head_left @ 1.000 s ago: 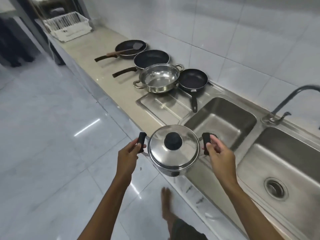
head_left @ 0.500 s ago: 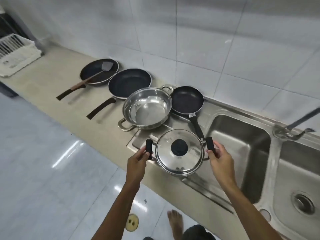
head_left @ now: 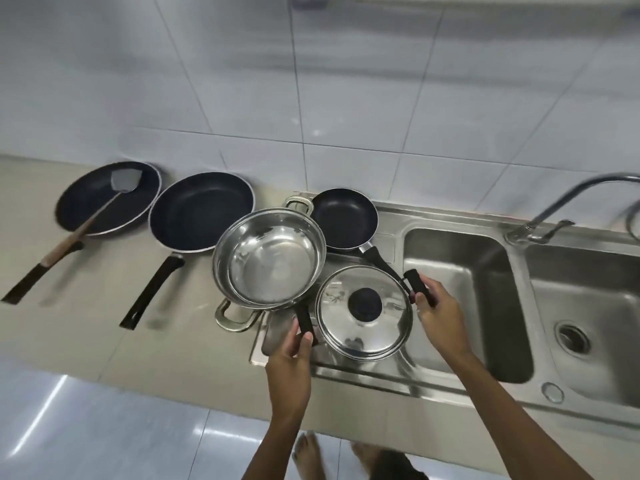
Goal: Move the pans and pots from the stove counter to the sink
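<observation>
A steel lidded pot [head_left: 364,312] with a black knob is over the sink's draining board [head_left: 363,370]. My left hand [head_left: 289,355] grips its left black handle and my right hand [head_left: 440,315] grips its right one. Just behind it stands an open steel two-handled pan [head_left: 270,258], and to the right of that a small black frying pan [head_left: 343,218]. Farther left on the counter lie a larger black frying pan [head_left: 201,211] and another black pan [head_left: 104,199] with a spatula [head_left: 93,216] in it.
The left sink basin [head_left: 464,289] lies right of the pot, with a second basin [head_left: 588,327] and its drain beyond. A tap [head_left: 554,216] rises at the back right. The beige counter [head_left: 86,334] runs left; white tiled wall stands behind. My bare feet show below.
Both hands have carried the lidded pot from over the floor forward onto the draining board, close to the steel pan. The camera view has turned to face the wall.
</observation>
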The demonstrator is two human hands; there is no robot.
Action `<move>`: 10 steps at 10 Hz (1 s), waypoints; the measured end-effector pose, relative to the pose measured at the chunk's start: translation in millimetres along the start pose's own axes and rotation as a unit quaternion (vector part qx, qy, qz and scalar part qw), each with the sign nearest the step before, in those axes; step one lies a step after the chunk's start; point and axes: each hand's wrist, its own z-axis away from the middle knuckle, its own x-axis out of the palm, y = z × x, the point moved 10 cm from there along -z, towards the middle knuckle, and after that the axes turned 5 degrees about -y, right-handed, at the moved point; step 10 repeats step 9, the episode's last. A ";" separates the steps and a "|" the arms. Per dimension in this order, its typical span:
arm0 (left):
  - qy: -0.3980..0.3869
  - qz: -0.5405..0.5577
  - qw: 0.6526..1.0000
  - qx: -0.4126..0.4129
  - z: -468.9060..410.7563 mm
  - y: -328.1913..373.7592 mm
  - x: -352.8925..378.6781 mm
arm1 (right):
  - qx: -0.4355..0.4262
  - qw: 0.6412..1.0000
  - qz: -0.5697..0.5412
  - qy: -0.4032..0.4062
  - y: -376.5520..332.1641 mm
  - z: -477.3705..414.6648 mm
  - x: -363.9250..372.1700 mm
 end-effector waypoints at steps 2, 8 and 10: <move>-0.024 -0.037 0.999 0.030 -0.6 4.0 -0.2 | -0.009 0.999 0.029 0.041 -4.0 5.6 6.1; 0.015 -0.206 0.976 0.066 14.2 15.1 8.7 | -0.016 0.996 0.090 -0.003 -5.4 18.9 -9.0; 0.018 -0.224 0.973 0.044 39.0 12.5 18.8 | -0.033 0.997 0.065 -0.019 14.4 34.5 -27.0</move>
